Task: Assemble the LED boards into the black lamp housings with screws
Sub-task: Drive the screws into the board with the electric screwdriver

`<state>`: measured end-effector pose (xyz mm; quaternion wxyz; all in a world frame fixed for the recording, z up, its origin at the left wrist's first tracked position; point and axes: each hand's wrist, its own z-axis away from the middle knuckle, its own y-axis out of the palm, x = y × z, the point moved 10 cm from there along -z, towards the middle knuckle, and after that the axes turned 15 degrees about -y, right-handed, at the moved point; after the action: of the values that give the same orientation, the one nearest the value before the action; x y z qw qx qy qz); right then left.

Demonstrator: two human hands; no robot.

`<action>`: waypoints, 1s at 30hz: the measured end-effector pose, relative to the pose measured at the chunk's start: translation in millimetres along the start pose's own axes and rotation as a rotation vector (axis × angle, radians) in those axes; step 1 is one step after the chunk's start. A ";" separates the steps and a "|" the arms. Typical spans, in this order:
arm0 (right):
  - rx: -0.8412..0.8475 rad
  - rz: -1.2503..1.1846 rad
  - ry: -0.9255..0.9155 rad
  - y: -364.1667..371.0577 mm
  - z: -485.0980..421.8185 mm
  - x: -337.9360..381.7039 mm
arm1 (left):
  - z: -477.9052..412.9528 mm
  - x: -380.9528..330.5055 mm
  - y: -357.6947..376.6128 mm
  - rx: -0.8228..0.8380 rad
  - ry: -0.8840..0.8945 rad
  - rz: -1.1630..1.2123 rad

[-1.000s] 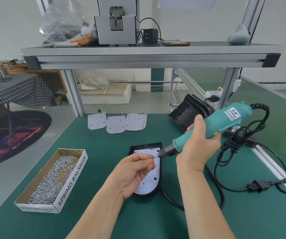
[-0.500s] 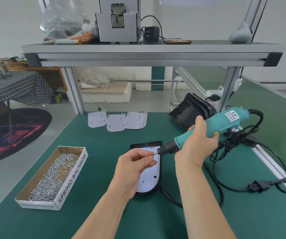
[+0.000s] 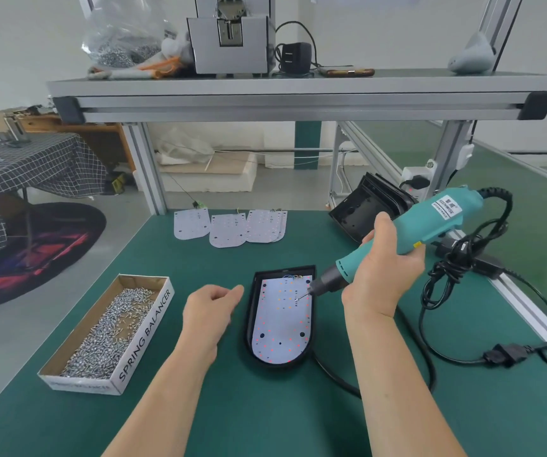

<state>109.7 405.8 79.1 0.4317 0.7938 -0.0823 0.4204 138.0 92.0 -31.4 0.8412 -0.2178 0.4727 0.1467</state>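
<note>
1. half a second ago pinched a small silver screw (image 3: pixel 296 300) at the tool tip with the left hand (image 3: pixel 211 311). now pulled back, just beside the left rim of the lamp, fingers loosely curled with nothing seen in them.
2. grips the teal electric screwdriver (image 3: pixel 430 225) in the right hand (image 3: pixel 380 268), fingers wrapped tight round its front end.
3. brought the tip down onto the white led board with red and orange dots (image 3: pixel 282 324), on its far right part, with the screw under it.
4. means, most likely, screw in its hole and ready to be driven in.
5. lies flat inside the black rounded plastic lamp housing (image 3: pixel 251 311), near the middle of the green worktop (image 3: pixel 265 407).
6. shows bare dark holes at the near end, so probably more screws to go.
7. near the left edge, brown cardboard box of silver screws (image 3: pixel 107 328); by the far edge, spare white boards (image 3: pixel 229 230).
</note>
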 end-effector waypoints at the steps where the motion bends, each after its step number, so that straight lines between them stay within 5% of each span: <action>1: 0.029 0.007 -0.013 2.6 2.9 -0.1 | -2.8 1.8 2.9 -0.012 -0.004 -0.145; 7: 0.292 0.121 -0.148 21.5 29.6 -1.4 | -3.4 3.1 48.8 0.063 -0.011 -0.574; 15: 0.492 0.248 -0.292 31.6 49.0 -3.3 | -9.8 9.7 67.7 0.160 -0.079 -0.483; 30: 0.531 0.279 -0.315 30.6 53.0 -8.2 | -12.0 14.7 69.8 0.191 -0.105 -0.435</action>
<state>121.0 345.1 77.5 0.1304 0.9147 -0.1435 0.3547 105.1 146.7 -65.4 0.8932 -0.2259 0.3821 -0.0722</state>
